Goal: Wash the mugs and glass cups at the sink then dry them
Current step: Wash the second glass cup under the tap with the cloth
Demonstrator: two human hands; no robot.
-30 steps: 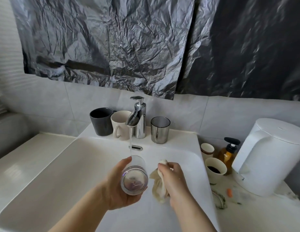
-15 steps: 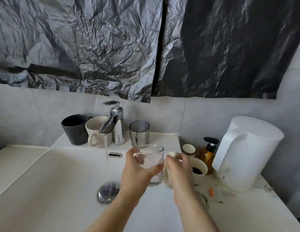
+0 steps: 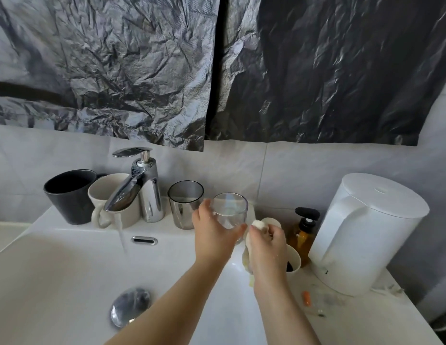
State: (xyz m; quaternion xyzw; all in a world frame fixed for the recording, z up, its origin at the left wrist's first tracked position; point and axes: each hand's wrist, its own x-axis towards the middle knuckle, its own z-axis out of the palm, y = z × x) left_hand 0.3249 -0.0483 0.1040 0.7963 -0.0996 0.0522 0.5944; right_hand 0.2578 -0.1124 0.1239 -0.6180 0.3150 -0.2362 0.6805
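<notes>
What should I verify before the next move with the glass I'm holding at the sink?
1. Grip: left hand wraps round the clear glass, which is upright: ok.
2. Cloth ready: right hand grips it beside the glass: ok.
3. Faucet: water stream runs into the sink with nothing under it: not ok.
4. Clearance to the grey tumbler: the glass is close on its right; whether there is a gap: cannot tell.
5. Landing spot on the ledge behind the glass: hidden by glass and hands: cannot tell.
6. Glass rinsed clean: cannot tell.
</notes>
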